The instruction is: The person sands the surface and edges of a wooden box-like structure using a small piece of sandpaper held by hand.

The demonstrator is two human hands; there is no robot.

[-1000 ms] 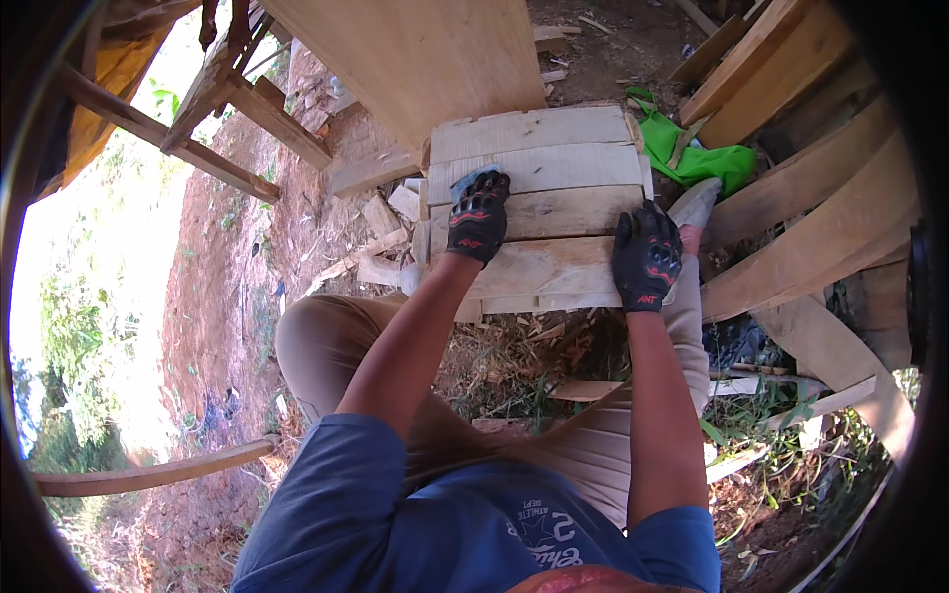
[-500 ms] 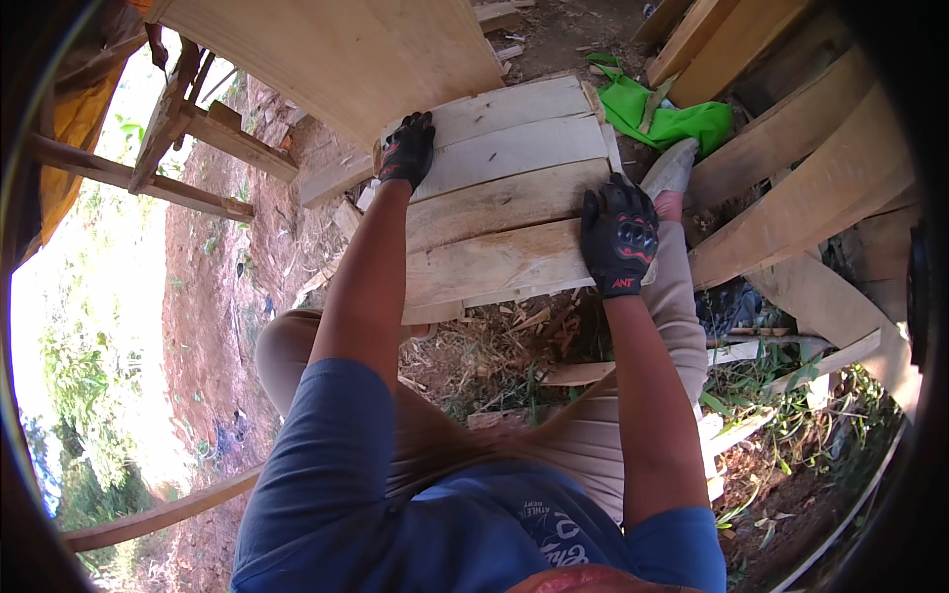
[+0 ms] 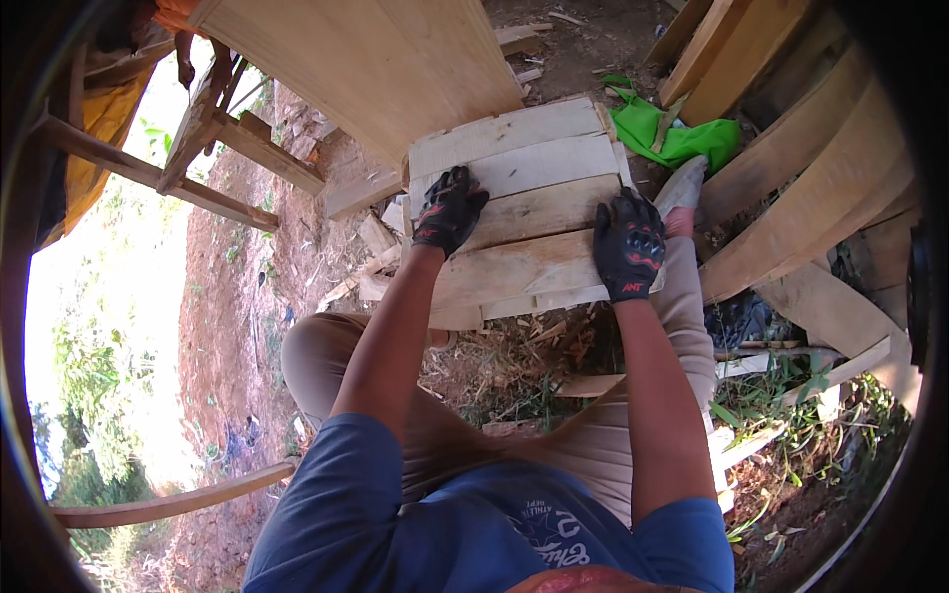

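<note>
In front of me is a slatted wooden piece (image 3: 539, 211) made of several pale planks laid side by side, like a crate top. Its far planks are whiter; one nearer board is darker and stained. My left hand (image 3: 450, 211), in a black glove with red marks, rests palm down near the left edge of the boards, fingers extended. At the right edge my right hand (image 3: 630, 245), gloved the same way, lies flat with its fingers pointing away from me. Neither palm shows. Short board ends stick out under the near side.
A large smooth board (image 3: 376, 69) leans just beyond the planks. Bright green cloth (image 3: 672, 138) lies at the far right, beside long curved boards (image 3: 811, 198). A wooden frame (image 3: 213, 163) stands at left. Wood scraps and shavings (image 3: 494, 371) litter the ground between my legs.
My left hand has slid toward me along the left side of the planks, from the far corner to about midway. My right hand remains at the right edge. The view has shifted slightly.
</note>
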